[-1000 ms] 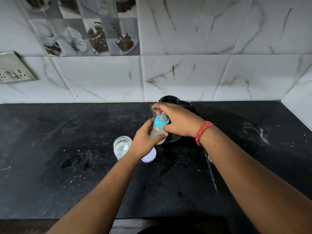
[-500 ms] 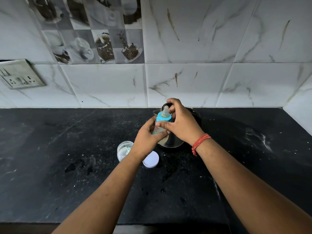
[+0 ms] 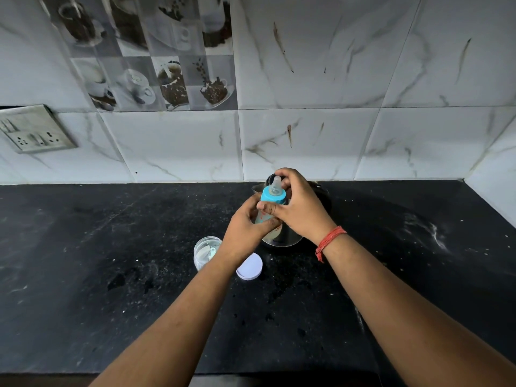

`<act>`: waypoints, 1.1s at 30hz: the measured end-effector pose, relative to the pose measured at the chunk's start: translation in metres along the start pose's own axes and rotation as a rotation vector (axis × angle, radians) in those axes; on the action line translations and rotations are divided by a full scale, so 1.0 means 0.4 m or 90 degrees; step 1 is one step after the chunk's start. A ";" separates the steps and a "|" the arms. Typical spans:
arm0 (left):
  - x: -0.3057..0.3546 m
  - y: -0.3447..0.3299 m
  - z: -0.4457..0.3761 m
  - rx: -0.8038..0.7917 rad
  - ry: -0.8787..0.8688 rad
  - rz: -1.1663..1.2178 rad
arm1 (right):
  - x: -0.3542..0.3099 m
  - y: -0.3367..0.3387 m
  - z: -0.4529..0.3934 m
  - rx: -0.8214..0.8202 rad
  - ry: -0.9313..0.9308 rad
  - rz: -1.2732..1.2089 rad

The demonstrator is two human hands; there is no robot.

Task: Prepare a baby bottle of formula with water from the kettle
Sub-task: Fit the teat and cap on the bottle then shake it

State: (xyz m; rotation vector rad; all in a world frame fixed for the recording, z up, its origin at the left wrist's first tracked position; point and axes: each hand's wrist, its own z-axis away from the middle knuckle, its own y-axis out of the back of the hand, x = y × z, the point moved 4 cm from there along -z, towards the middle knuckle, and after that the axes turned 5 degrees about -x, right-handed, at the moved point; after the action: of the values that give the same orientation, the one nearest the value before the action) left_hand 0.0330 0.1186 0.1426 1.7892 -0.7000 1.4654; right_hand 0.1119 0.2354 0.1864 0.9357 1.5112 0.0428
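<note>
A baby bottle (image 3: 272,201) with a blue collar and clear teat stands upright between both hands above the black counter. My left hand (image 3: 247,230) grips its lower body, hiding most of it. My right hand (image 3: 300,205) curls round the blue collar from the right, thumb on the bottle's front. Directly behind the bottle stands the steel kettle (image 3: 284,237), mostly hidden by my hands. A clear formula jar (image 3: 205,251) sits open to the left with a small scoop inside, and its white lid (image 3: 250,267) lies beside it.
The black stone counter (image 3: 111,261) stretches left and right, speckled with white powder. A marble-tiled wall (image 3: 307,141) rises close behind the kettle. A socket plate (image 3: 33,131) is on the wall at the far left.
The bottle has been lifted a little and its teat now shows above my right hand, whose fingers have shifted round the blue collar. The camera has tilted up slightly.
</note>
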 end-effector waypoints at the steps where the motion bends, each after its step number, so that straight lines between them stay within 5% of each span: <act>1: 0.004 0.001 0.001 0.002 -0.004 0.004 | 0.004 0.001 -0.002 -0.019 -0.005 -0.028; 6: 0.012 0.010 -0.001 0.002 -0.014 0.044 | 0.025 0.029 -0.002 -0.089 0.005 -0.195; 14: 0.012 0.001 0.003 0.008 -0.018 -0.016 | 0.011 0.004 -0.002 -0.014 0.014 -0.042; 19: 0.006 0.008 0.001 0.002 -0.016 0.035 | 0.035 0.018 0.004 -0.089 0.001 -0.206; 27: 0.011 0.001 0.003 0.002 -0.011 0.015 | 0.024 0.007 -0.004 -0.027 0.006 -0.095; 33: 0.011 0.008 -0.006 0.000 -0.012 0.055 | 0.026 0.037 -0.002 -0.091 0.017 -0.229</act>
State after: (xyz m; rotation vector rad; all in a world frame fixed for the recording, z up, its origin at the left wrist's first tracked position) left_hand 0.0298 0.1188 0.1480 1.7955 -0.7949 1.5061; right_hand 0.1201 0.2512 0.1861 0.5419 1.6591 -0.0961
